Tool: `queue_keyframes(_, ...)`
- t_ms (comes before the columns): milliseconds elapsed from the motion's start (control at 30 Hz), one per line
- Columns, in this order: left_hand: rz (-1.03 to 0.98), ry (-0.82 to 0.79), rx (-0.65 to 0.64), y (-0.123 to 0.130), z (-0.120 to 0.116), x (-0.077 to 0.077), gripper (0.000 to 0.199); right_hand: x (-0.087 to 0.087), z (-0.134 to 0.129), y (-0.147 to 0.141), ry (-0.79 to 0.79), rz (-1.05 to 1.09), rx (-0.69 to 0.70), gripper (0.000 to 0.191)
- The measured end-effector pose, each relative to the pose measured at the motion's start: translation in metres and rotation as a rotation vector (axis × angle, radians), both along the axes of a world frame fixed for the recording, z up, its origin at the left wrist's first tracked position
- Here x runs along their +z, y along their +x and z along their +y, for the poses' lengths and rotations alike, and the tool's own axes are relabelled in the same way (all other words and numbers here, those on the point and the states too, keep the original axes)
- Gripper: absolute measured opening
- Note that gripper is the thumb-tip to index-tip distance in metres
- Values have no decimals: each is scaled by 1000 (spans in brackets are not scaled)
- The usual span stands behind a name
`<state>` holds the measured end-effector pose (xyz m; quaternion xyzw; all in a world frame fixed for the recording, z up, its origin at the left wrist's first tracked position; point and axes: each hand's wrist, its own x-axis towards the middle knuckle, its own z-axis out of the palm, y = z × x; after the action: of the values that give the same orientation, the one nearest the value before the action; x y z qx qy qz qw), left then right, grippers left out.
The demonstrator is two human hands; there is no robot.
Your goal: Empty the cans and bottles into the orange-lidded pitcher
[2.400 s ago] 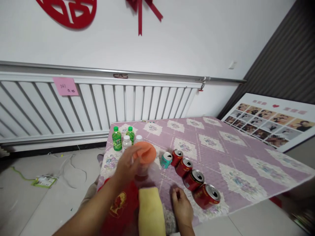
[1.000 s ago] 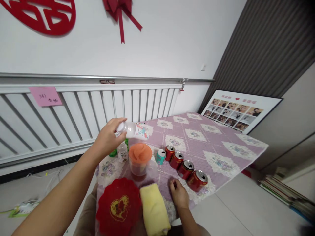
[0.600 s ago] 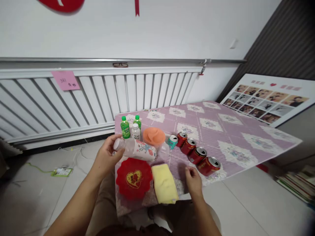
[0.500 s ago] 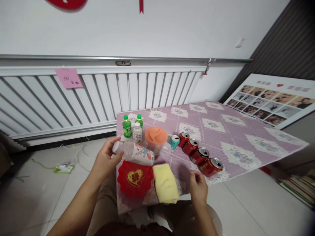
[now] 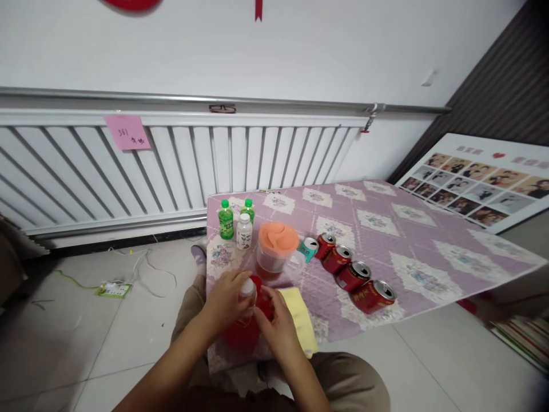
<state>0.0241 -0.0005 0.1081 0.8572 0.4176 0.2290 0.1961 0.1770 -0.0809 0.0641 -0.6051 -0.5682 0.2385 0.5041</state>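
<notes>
My left hand (image 5: 227, 300) is closed round the upper part of a clear bottle with a white cap (image 5: 247, 288), held upright over the red scalloped dish (image 5: 240, 337). Most of the bottle is hidden by my hands. My right hand (image 5: 277, 320) is right beside the bottle, thumb and fingers apart and curved toward it; whether it touches the bottle I cannot tell. The dish lies mostly covered by my hands and forearms. A folded yellow cloth (image 5: 302, 320) lies to the right, partly behind my right hand.
Behind my hands stand a pitcher with an orange lid (image 5: 278, 237), a small white-capped bottle (image 5: 244, 233) and two green bottles (image 5: 226, 220). A teal can (image 5: 309, 249) and several red cans (image 5: 352, 276) line the right. The quilted cloth's front edge is near my knees.
The bottle was lying tilted, its cap end in my left hand; now it is upright over the red dish. My right hand has come left from near the cans to the bottle.
</notes>
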Motion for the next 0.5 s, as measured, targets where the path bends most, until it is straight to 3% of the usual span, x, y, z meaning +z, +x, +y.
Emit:
queue_keyframes(300,-429,-165,75,-5,-1,-63,62,35,28,-23,-25,-184,-25,32)
queue_keyframes(500,-536,-171,-8,3,-5,-72,50,35,32,-30,-41,-323,-103,35)
